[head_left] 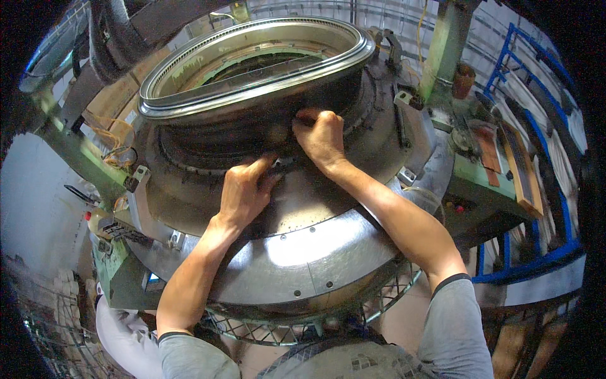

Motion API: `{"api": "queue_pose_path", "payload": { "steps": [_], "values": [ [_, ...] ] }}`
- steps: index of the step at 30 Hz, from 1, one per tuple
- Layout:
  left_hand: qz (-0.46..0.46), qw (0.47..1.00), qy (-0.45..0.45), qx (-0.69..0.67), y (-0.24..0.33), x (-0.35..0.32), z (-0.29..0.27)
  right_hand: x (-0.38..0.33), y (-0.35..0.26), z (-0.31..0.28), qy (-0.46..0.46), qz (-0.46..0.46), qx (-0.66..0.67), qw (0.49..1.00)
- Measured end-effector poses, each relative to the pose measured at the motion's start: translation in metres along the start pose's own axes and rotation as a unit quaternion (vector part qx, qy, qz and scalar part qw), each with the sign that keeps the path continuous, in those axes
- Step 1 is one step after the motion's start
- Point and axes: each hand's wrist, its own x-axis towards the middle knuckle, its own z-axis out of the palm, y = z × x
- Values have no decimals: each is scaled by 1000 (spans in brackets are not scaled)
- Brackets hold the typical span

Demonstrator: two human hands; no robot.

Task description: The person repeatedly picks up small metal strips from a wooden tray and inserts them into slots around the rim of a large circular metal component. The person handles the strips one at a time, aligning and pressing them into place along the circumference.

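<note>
A large round machine with a dark domed base [303, 202] fills the middle. From it rises a dark cylindrical wall [221, 139], topped by a shiny metal ring [255, 95] that appears tilted. My left hand [245, 194] is low at the front of this wall, fingers bent together around something too small to make out; a tiny bright metal piece [277, 162] shows at its fingertips. Higher and to the right, my right hand [320, 138] is closed with its fingers curled against the dark wall. Whatever lies inside its grip is hidden.
A polished steel rim [309, 252] circles the base on my side. Green machine posts [445, 54] stand on both sides. At right are a green bench [480, 189] with a wooden-framed piece [521, 167] and a blue rack [536, 126]. Yellow cables [113, 136] hang at left.
</note>
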Motion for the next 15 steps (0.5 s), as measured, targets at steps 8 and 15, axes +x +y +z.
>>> {"api": "queue_pose_path", "payload": {
  "steps": [8,15],
  "values": [
    [-172,945,34,-276,5,3,-1,-25,-28,-54,-113,30,-33,993],
    [-185,823,45,-535,19,11,-16,-54,-55,-59,-305,132,253,909]
  ]
}}
